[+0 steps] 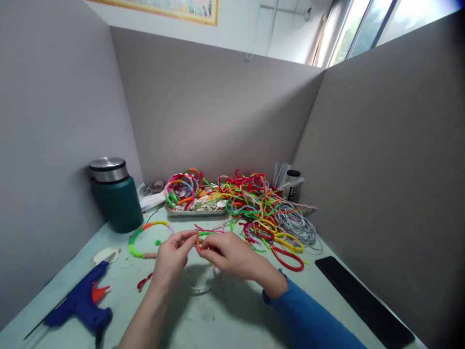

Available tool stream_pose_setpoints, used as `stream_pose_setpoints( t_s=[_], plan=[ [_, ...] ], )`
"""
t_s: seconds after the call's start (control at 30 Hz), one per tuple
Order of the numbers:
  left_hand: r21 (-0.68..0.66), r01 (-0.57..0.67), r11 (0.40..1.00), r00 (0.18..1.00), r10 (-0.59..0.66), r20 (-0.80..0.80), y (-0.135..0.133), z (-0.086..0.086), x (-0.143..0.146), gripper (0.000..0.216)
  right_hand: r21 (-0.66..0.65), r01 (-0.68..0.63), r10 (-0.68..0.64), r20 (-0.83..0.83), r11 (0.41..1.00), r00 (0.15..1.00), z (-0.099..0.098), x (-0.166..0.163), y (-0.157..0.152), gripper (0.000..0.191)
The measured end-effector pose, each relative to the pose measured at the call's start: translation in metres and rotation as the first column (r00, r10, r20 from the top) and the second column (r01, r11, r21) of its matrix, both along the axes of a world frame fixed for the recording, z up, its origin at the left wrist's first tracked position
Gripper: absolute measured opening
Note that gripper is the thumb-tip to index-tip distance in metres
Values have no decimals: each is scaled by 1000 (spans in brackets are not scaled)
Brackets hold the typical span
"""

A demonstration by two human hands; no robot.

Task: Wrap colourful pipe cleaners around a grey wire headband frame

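Note:
Above the middle of the table, my left hand [173, 257] pinches an orange pipe cleaner [198, 242] between thumb and fingertips. Close beside it on the right, my right hand [229, 253] is closed on the same pipe cleaner, its fingers curled and partly hiding it. A green stretch [207, 233] shows just behind the right fingers. Left of my hands lies a multicoloured pipe-cleaner ring [135, 246], with a small green dot [158, 242] inside it. Below the hands, a small clear round piece [200, 290] rests on the table.
A blue glue gun [80, 301] lies at the left, near a teal flask [118, 201]. At the back stand a tray [196, 213] of buttons and a tangled heap of pipe cleaners [254, 194]. Red-handled scissors [290, 259] and a black strip [363, 300] lie to the right.

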State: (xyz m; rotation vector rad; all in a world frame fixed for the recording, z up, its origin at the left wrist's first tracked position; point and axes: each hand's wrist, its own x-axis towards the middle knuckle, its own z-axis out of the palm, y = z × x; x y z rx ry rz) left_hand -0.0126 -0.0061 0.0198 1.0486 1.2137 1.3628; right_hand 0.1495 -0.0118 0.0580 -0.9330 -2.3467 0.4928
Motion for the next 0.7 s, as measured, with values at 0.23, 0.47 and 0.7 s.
stream_pose_setpoints(
  t_s=[0.23, 0.47, 0.7],
  plan=[
    [78, 80, 994, 994, -73, -86, -4, 4, 4, 31, 25, 264, -250, -252, 964, 935, -2, 3, 12, 10],
    [205, 194, 959, 964, -147, -223, -4, -2, 5, 21, -508, -14, -165, -306, 861, 937, -7, 6, 20, 11],
    [227, 194, 954, 949, -124, -290, -6, -1, 7, 20, -519, -63, -159, -372, 853, 915, -2, 7, 19, 4]
  ],
)
